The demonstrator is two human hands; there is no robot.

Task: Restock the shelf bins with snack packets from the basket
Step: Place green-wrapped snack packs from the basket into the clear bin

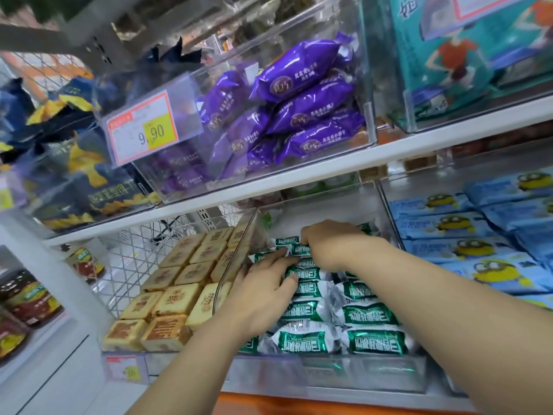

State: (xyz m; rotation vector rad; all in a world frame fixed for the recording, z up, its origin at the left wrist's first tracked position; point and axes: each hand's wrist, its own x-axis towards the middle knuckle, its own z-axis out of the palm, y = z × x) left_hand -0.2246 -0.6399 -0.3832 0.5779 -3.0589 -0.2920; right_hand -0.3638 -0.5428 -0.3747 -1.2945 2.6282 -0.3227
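Head view: white shop shelves [299,175]; in one clear bin [329,372], our left hand [260,295] presses green packets [371,316] with straight fingers, and our right hand [329,244] pinches one packet [300,250].

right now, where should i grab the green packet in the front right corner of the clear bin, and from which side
Pinch the green packet across its plump middle, coming down from above and in front. It lies flat, crimped ends pointing left and right, hemmed in by the clear bin wall and a neighbouring packet.
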